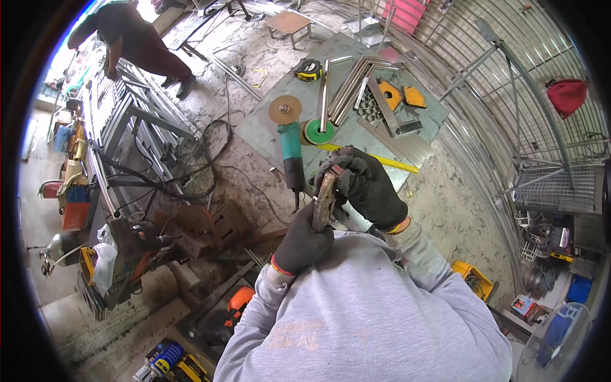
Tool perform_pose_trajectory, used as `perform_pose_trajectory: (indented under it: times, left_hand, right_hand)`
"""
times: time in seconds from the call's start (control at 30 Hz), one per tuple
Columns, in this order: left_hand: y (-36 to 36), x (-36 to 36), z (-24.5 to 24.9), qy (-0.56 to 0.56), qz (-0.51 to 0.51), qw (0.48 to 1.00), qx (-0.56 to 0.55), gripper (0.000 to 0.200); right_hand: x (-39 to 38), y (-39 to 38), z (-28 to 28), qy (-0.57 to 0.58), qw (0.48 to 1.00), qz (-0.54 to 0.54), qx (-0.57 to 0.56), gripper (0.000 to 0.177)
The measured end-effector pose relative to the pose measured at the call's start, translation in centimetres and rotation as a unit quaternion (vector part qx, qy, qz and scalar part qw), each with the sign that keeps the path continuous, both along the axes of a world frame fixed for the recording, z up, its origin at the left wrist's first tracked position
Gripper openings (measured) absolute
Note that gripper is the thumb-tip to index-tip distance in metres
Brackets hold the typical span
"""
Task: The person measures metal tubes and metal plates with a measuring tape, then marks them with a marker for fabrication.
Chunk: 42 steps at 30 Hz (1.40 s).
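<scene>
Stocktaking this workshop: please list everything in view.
Flat metal sheet: one, grey, centre
Angle grinder: one, teal and black, sheet's left
Round disc: one, green, beside grinder
Tape measure: one, yellow and black, sheet's top
Slim metal tubes: several, silvery, on sheet
Flat angular plates: two, yellow, sheet's right
Square stool: one, brown, top
Hanging cloth: one, red, right
Plastic crate: one, yellow, lower right
Spray can: one, blue, lower left
Metal frames: uncountable, grey, left
Coworker: one, dark clothing, upper left
Worn piece: one, brown, between both hands
Left gloved hand, right gloved hand: two, black, centre
</scene>
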State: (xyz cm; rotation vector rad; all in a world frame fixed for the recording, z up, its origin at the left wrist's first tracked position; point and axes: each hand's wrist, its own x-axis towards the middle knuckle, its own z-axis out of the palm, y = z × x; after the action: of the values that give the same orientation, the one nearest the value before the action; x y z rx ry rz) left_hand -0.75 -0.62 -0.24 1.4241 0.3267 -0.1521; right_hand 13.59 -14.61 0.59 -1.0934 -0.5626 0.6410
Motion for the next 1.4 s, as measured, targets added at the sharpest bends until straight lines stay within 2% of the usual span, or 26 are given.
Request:
perform_pose_trajectory:
  times: [0.13,0.2,0.23,0.33,0.4,0.53,0.6,0.63,0.7,0.73,0.8,0.9,1.03,1.1,1.23,1.3,1.33,1.4]
  left_hand:
    - [0.4,-0.1,0.6,0.005,-0.016,0.999,-0.035,0.052]
    - [0.4,-0.2,0.3,-0.029,-0.016,0.999,-0.006,0.053]
    - [0.4,-0.3,0.1,-0.030,-0.014,0.999,-0.006,0.053]
    - [0.4,-0.2,-0.1,-0.023,-0.006,1.000,-0.014,0.056]
    - [0.6,-0.1,0.3,0.041,-0.011,0.999,-0.010,0.058]
    - [0.9,-0.1,-1.2,0.002,-0.023,1.000,-0.009,0.059]
    - [0.9,-0.2,-1.0,-0.007,-0.005,1.000,-0.030,0.059]
    - [0.9,-0.1,-1.1,-0.007,-0.004,1.000,-0.030,0.059]
    - [0.8,-0.1,-1.6,-0.030,0.002,0.999,-0.014,0.059]
    - [0.8,-0.1,-1.9,-0.029,0.002,0.999,-0.014,0.059]
    - [0.9,-0.2,-2.2,-0.012,-0.006,0.999,-0.042,0.060]
    - [1.1,-0.2,-1.7,0.020,-0.026,0.999,-0.025,0.062]
    - [1.2,-0.1,-0.7,-0.011,-0.017,0.999,-0.036,0.062]
    - [1.2,-0.1,-0.7,0.014,-0.040,0.998,-0.044,0.061]
    - [0.8,0.2,0.6,0.035,-0.047,0.998,-0.023,0.060]
    - [0.8,0.3,0.6,0.029,-0.037,0.999,-0.016,0.061]
    - [0.9,0.3,0.3,0.030,-0.037,0.999,-0.017,0.061]
    - [1.5,0.2,-0.7,0.043,-0.052,0.997,-0.040,0.061]
  right_hand:
    - [-0.1,-0.1,-0.7,0.039,0.998,-0.016,0.043,0.036]
    - [0.2,0.0,-1.2,-0.059,0.997,-0.046,0.026,0.036]
    - [0.2,0.1,-1.3,-0.060,0.997,-0.044,0.027,0.036]
    - [0.3,0.5,-1.1,-0.008,0.998,-0.044,0.042,0.035]
    - [0.2,0.8,-0.7,0.121,0.989,-0.069,0.048,0.033]
    - [1.0,0.6,-2.1,0.200,0.973,-0.113,0.007,0.028]
    - [1.3,0.5,-2.9,0.308,0.944,-0.087,0.076,0.024]
    - [1.4,0.5,-3.1,0.308,0.944,-0.086,0.076,0.024]
    - [1.5,0.5,-3.4,0.334,0.918,-0.037,0.209,0.025]
    - [1.4,0.4,-3.4,0.334,0.918,-0.038,0.209,0.025]
    - [1.3,0.3,-3.0,0.158,0.981,-0.064,0.092,0.032]
    - [0.7,0.5,-1.4,0.168,0.981,-0.075,0.066,0.040]
    - [0.6,0.3,-0.8,0.179,0.980,-0.068,0.055,0.039]
    - [0.5,0.4,-0.8,0.127,0.985,-0.098,0.058,0.042]
    - [0.6,0.5,-0.9,0.092,0.991,-0.078,0.059,0.037]
    - [0.4,0.3,-1.0,-0.004,0.997,-0.057,0.042,0.028]
    - [0.3,0.3,-1.0,-0.003,0.997,-0.057,0.042,0.028]
    - [-0.1,0.4,-0.9,-0.085,0.992,-0.083,0.041,0.020]
